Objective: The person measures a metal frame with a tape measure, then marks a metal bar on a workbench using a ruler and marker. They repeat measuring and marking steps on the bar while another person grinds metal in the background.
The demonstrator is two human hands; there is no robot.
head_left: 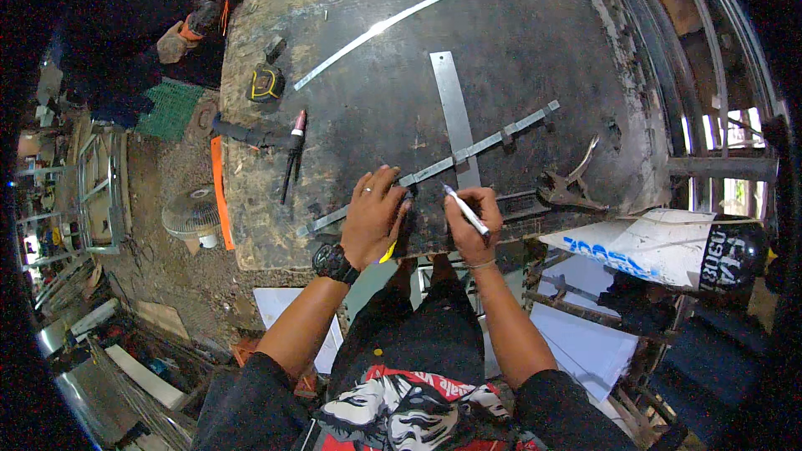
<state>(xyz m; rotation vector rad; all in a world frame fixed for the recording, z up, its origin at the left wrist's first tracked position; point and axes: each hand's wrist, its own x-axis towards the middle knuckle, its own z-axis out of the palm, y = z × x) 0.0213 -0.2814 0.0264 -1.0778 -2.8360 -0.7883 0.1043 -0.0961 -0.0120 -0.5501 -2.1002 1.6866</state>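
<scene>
My left hand (374, 210), with a ring and a dark wristwatch, presses down on a narrow metal strip (493, 141), its fingers bent over it. The strip lies slantwise across the table and carries small clips or bends along its length. In my right hand (476, 219) is a white marker pen (468, 211), its tip pointing up and left, near the strip. A flat steel bar with a hole at its far end, like a ruler (451, 100), lies under the strip, crossing it. Something yellow (388, 252) shows beneath my left palm; its kind is hidden.
On the dark worktable (359, 125) lie a long curved metal strip (409, 13), a tape measure (266, 83), a dark pen-like tool (294, 146), a hammer-like tool (251, 134) and locking pliers (576, 184). A gas cylinder (660, 246) lies to the right. Another person's gloved hand (177, 42) is far left.
</scene>
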